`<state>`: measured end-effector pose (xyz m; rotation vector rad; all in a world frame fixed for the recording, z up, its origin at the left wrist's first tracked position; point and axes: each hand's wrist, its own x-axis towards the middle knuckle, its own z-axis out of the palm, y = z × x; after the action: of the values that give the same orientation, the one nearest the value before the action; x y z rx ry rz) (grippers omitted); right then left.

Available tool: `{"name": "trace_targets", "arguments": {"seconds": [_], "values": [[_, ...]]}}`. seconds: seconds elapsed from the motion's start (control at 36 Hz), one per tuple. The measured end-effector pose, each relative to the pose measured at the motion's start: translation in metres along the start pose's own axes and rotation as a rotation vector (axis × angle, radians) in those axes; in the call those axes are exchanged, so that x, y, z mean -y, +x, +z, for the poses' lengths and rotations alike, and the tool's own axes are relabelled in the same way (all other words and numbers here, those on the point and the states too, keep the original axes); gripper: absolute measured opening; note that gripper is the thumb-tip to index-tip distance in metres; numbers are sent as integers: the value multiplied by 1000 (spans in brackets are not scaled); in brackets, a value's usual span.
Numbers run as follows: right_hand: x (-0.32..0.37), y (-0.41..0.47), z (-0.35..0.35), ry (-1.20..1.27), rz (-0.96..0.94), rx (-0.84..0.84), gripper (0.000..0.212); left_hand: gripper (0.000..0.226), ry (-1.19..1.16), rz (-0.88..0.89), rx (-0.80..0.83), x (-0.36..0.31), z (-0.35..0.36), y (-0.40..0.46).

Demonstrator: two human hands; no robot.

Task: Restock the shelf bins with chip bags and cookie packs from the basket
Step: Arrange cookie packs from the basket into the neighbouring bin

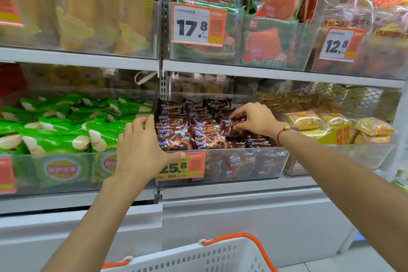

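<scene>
We judge that we are at the placing step: settling cookie packs [194, 130] into the clear middle bin [254, 165] on the lower shelf, the 1 with the 25.8 price tag [183, 168] on its front. The brown packs fill that bin in rows, nearly to the rim.

Our right hand [254, 120] reaches over the bin from the right. Its fingers [237, 115] are curled down onto the packs at the right side, fingertips pinching or nudging 1 brown pack; we cannot tell for certain whether the pack is lifted or only pressed into place.

Our left hand [141, 146] rests on the bin's front left corner. The fingers are fairly straight and spread, lying along the divider between this bin and the green chip bags [66, 130]; the thumb stretches across the front rim just above the tag. It holds nothing and looks to be steadying the bin.

The basket [198, 256] sits below, white with orange handles; only its near rim shows, so we cannot see what stock remains inside.

The next move, as we read it, calls for letting go of the pack once it lies level, then dropping a hand to the basket for more. With the bin this full, further packs would need tucking in flat so none slide over the front.
</scene>
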<state>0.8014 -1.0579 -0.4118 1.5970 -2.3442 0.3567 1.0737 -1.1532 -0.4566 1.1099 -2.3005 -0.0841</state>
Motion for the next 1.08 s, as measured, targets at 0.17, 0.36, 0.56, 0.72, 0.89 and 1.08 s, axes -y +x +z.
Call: {"name": "trace_targets", "arguments": {"seconds": [0.17, 0.36, 0.56, 0.72, 0.89, 1.08], "values": [[1, -5, 15, 19, 35, -45, 29, 111, 8, 0, 10, 0, 0, 0], [12, -7, 18, -74, 21, 24, 33, 112, 29, -12, 44, -2, -2, 2], [9, -9, -7, -98, 21, 201, 53, 111, 48, -19, 48, -4, -4, -2], [16, -37, -37, 144, 17, 102, 40, 107, 65, 26, -30, -6, -9, -10], [33, -103, -38, 318, -33, 4, 22, 55, -30, 209, -128, -25, -23, -26], [34, -180, 29, 386, -27, 292, 14, 17, -108, 215, 218, -54, 6, -71]]}}
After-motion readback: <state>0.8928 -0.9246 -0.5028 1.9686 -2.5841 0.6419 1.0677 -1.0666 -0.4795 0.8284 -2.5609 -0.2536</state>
